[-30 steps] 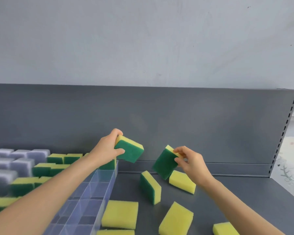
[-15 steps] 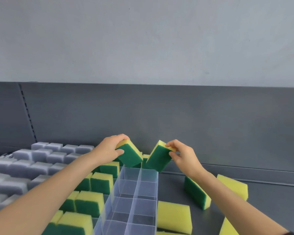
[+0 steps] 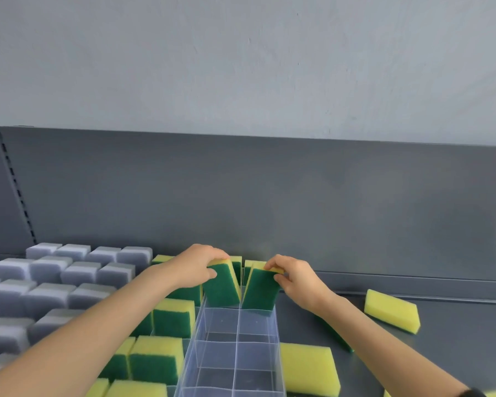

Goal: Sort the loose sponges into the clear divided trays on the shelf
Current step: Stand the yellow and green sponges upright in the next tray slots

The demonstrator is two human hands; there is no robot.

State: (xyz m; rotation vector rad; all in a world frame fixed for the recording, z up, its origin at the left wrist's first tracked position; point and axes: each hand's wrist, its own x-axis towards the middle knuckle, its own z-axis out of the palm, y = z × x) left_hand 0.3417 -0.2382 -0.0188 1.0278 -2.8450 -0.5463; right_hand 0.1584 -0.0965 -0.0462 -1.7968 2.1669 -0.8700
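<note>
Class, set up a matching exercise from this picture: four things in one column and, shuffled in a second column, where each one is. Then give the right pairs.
1. left hand
2. clear divided tray
3. grey sponges
4. loose yellow sponge

A. far left, in rows
B. lying on the shelf at right
C. gripping a sponge over the tray's far-left slot
D. centre, near slots empty

Pairs: 1-C, 2-D, 3-A, 4-B

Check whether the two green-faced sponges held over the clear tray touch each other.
Apart. The head view shows a narrow gap, with the tray's clear divider in it, between the left hand's sponge and the right hand's sponge.
</note>
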